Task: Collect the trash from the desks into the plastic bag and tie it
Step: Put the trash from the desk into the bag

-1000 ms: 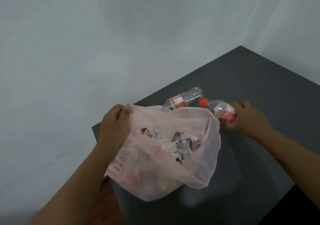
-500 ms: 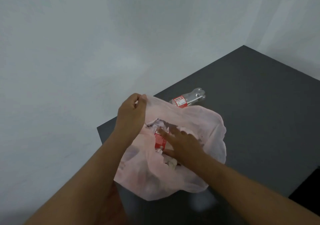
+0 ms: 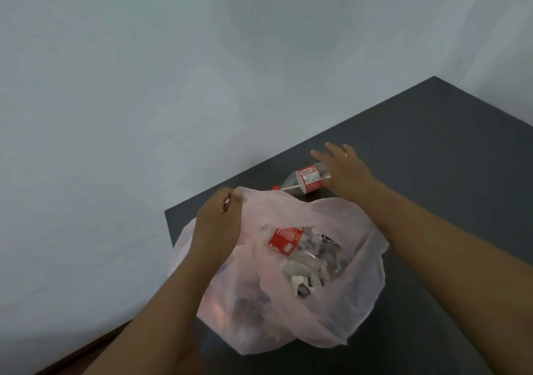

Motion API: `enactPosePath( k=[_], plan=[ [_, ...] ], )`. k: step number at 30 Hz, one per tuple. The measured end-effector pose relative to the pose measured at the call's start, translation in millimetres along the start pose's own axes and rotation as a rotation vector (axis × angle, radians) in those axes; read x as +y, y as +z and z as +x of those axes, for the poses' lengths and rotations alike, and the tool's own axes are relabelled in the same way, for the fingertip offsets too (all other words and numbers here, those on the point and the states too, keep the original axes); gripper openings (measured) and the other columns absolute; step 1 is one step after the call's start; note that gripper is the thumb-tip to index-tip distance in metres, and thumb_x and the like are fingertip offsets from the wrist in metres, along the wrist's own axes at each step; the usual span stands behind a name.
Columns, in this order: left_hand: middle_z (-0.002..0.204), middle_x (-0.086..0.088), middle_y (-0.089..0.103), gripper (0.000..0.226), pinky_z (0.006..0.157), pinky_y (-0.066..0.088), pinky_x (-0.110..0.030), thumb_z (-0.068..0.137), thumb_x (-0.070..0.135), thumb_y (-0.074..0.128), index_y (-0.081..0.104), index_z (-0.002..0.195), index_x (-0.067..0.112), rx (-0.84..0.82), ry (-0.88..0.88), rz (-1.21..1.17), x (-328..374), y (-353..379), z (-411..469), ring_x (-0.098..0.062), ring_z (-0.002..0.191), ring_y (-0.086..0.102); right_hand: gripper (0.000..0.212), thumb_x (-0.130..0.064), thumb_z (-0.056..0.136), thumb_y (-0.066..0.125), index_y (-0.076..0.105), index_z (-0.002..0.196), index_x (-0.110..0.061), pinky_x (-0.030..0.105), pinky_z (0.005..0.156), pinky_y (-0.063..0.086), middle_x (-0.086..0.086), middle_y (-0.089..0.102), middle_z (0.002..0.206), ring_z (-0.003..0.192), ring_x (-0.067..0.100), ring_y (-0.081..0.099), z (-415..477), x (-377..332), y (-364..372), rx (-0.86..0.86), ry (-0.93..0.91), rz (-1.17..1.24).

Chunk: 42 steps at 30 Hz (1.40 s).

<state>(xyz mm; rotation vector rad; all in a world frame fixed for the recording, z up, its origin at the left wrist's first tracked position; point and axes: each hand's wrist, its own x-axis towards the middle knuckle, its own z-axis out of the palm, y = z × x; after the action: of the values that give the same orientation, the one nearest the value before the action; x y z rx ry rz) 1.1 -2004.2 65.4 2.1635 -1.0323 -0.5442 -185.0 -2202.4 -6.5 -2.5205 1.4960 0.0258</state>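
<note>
A pink plastic bag sits open near the left corner of a dark grey desk, whose far edges meet pale walls; bare desktop stretches to the right. The left hand is fisted on the bag's rim, holding the mouth up. The right hand, fingers spread, rests over a clear red-labelled bottle lying on its side just behind the bag. Another bottle lies inside among paper scraps.

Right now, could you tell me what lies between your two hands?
In the head view, the pink plastic bag's far rim lies between the left hand and right hand.
</note>
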Motion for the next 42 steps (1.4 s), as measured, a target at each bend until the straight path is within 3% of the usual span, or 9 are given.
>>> enactPosePath(
  k=[7, 11, 14, 19, 26, 29, 35, 39, 42],
  plan=[
    [0.083, 0.009, 0.062, 0.027, 0.062, 0.041, -0.019, 0.103, 0.037, 0.039, 0.061, 0.096, 0.024, -0.003, 0.002, -0.007, 2, -12, -12, -0.01, 0.077, 0.057, 0.072, -0.034, 0.083, 0.067, 0.03, 0.144, -0.031, 0.054, 0.109, 0.032, 0.009, 0.046, 0.137, 0.125, 0.038, 0.045, 5, 19, 49, -0.041, -0.008, -0.341],
    [0.084, 0.001, 0.065, 0.029, 0.069, 0.048, -0.027, 0.102, 0.038, 0.041, 0.062, 0.091, 0.023, 0.019, 0.018, -0.051, 5, -20, -11, -0.016, 0.079, 0.059, 0.074, -0.055, 0.077, 0.067, 0.034, 0.137, -0.027, 0.048, 0.094, 0.045, 0.009, 0.047, 0.129, 0.113, 0.035, 0.052, -19, 34, 23, -0.114, 0.053, -0.039],
    [0.086, -0.004, 0.064, 0.032, 0.065, 0.043, -0.019, 0.103, 0.037, 0.04, 0.061, 0.096, 0.015, 0.057, 0.036, -0.034, 13, -20, -8, -0.011, 0.073, 0.055, 0.078, -0.05, 0.078, 0.07, 0.029, 0.141, -0.03, 0.042, 0.083, 0.052, 0.006, 0.048, 0.13, 0.105, 0.026, 0.058, -61, 31, -17, 0.149, 0.056, 0.291],
    [0.081, 0.001, 0.061, 0.031, 0.059, 0.039, -0.014, 0.103, 0.035, 0.041, 0.063, 0.094, 0.014, 0.087, 0.009, -0.086, 27, -21, -6, -0.01, 0.071, 0.051, 0.068, -0.053, 0.074, 0.07, 0.03, 0.128, -0.063, 0.012, 0.064, 0.05, -0.031, 0.053, 0.11, 0.091, -0.008, 0.059, -177, -24, -61, 0.174, -0.071, 0.833],
    [0.068, 0.007, 0.052, 0.028, 0.05, 0.037, -0.017, 0.101, 0.033, 0.047, 0.065, 0.096, 0.012, 0.04, 0.023, -0.219, 40, -23, -17, -0.004, 0.052, 0.048, 0.075, -0.079, 0.078, 0.022, 0.006, 0.145, -0.051, 0.053, 0.107, 0.039, 0.0, 0.046, 0.146, 0.127, 0.028, 0.051, -180, -84, 45, -0.019, -0.191, 0.169],
    [0.087, 0.011, 0.059, 0.019, 0.071, 0.045, -0.023, 0.097, 0.036, 0.055, 0.058, 0.111, 0.025, 0.05, 0.122, -0.127, 37, -21, -35, -0.006, 0.077, 0.054, 0.078, -0.077, 0.082, 0.02, 0.03, 0.146, -0.034, 0.058, 0.099, 0.042, 0.009, 0.055, 0.137, 0.116, 0.036, 0.06, -178, -104, 57, 0.06, -0.176, 0.031],
    [0.149, -0.001, 0.033, 0.099, 0.112, 0.028, -0.052, 0.069, 0.065, 0.073, 0.025, 0.146, 0.027, 0.357, -0.066, -0.061, -5, 2, -106, -0.025, 0.137, 0.029, 0.066, -0.058, 0.084, 0.056, 0.039, 0.14, -0.027, 0.051, 0.103, 0.032, 0.008, 0.043, 0.138, 0.126, 0.03, 0.04, -181, -58, 23, 0.626, 0.003, 0.352],
    [0.148, -0.003, 0.031, 0.103, 0.11, 0.031, -0.056, 0.064, 0.065, 0.077, 0.025, 0.144, 0.024, 0.322, -0.203, -0.007, -30, 34, -145, -0.029, 0.136, 0.031, 0.099, -0.066, 0.077, 0.063, 0.01, 0.152, -0.031, 0.057, 0.112, 0.017, 0.012, 0.024, 0.157, 0.143, 0.038, 0.02, -139, -23, 12, 0.366, 0.249, 0.319],
    [0.146, 0.001, 0.035, 0.066, 0.106, 0.039, -0.051, 0.077, 0.063, 0.067, 0.04, 0.128, 0.032, 0.188, -0.345, 0.111, -38, 46, -151, -0.029, 0.132, 0.036, 0.043, -0.042, 0.093, 0.053, 0.05, 0.126, -0.015, 0.038, 0.092, 0.039, 0.011, 0.063, 0.117, 0.109, 0.034, 0.057, -118, -12, 20, 0.165, 0.25, 0.521]
  ],
)
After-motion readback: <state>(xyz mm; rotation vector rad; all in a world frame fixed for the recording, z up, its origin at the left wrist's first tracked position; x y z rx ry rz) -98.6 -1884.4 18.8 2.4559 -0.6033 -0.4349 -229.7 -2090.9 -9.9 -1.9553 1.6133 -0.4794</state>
